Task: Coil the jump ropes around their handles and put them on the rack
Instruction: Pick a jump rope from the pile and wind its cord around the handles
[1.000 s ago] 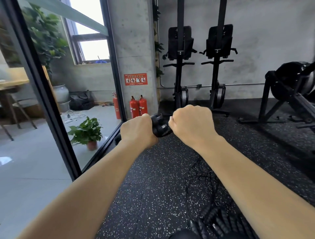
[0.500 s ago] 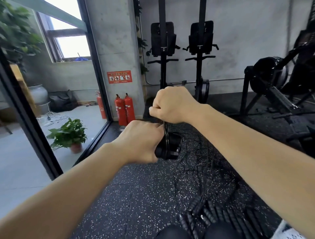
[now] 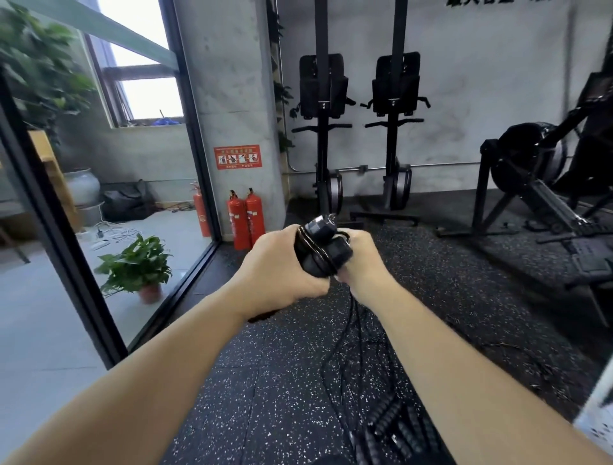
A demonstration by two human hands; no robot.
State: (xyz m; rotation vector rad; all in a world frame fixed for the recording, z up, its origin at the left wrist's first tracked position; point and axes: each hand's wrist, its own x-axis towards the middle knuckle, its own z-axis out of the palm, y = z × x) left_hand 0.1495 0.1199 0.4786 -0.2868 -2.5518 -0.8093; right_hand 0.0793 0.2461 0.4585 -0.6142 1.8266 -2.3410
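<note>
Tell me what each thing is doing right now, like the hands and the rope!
left hand, grips the handles.
right hand, grips the handles from the other side.
handles, held together, a few rope loops wound on.
rope, mostly loose, hanging down to the floor.
fire extinguishers, standing upright.
potted plant, standing upright.

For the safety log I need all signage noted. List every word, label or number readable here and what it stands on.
Nothing reads clearly.
Red sign on the concrete pillar: pictograms and small print, too blurred to read.
Black lettering atop the back wall: cut off by the frame, unreadable.
Fire extinguishers: labels too small.
Jump rope handles: no marking visible.
</note>
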